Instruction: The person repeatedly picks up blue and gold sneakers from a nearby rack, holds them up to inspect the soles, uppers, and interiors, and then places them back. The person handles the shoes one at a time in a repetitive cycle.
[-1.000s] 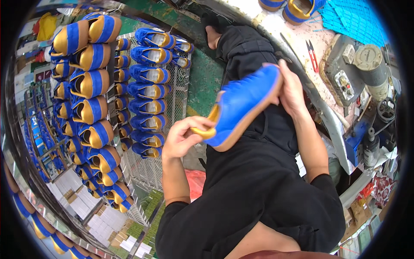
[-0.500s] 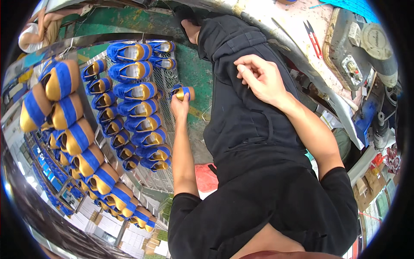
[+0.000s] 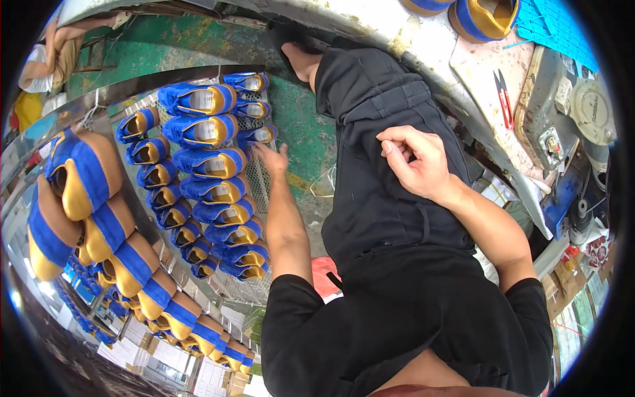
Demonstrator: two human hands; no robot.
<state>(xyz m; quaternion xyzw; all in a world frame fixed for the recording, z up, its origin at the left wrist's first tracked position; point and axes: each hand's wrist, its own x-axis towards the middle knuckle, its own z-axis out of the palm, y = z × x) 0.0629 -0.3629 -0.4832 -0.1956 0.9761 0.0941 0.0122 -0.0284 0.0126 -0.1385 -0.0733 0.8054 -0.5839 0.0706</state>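
My left hand [image 3: 272,159] is at the right edge of a mesh rack, its fingers and thumb apart and holding nothing. Just beyond its fingertips, a blue and gold shoe [image 3: 256,135] lies on the rack, below two similar shoes in the same short row. Beside it runs a long row of blue and gold shoes [image 3: 205,131] with pale labels inside. My right hand [image 3: 418,162] rests over my black trousers, fingers curled in toward the thumb, with nothing visible in it.
More shoes [image 3: 102,175] with tan soles stand on a nearer tier at the left. At the upper right, a worktable [image 3: 423,40] bears red-handled snips [image 3: 505,100], a grey machine [image 3: 552,112] and blue and gold shoes [image 3: 486,18]. Another person [image 3: 43,63] sits at the far left.
My left hand has let go of the shoe, which now lies on the rack. My view has shifted, bringing shoes on the worktable into sight. My right hand stays curled over my trousers.
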